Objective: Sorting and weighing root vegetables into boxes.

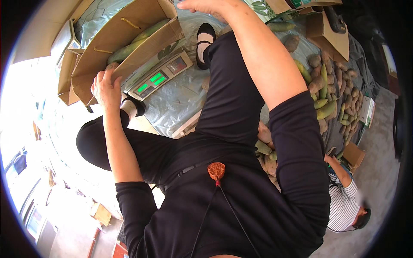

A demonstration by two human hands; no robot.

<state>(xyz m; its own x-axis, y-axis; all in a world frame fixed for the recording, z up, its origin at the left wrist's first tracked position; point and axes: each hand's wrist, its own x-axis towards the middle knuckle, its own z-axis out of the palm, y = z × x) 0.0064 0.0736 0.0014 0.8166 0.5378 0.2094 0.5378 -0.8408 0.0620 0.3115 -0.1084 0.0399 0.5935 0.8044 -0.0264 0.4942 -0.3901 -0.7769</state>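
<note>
Big cardboard box [124,41] is sitting tilted in the upper left, on a scale [161,77], long green fruit [129,47] lying lengthwise inside. Left hand [106,88] is gripping the box's lower edge, nearer hand. Right hand [206,6] is reaching at top centre, grip unclear. Fruit pile [331,94] is lying at the right; shoes [205,43] are crowding the scale.

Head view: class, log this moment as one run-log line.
left hand: grips cardboard box flap | right hand: reaching, grasp unclear | box: green fruit | scale beneath

Blown-out left glare, fisheye-warped edges
</note>
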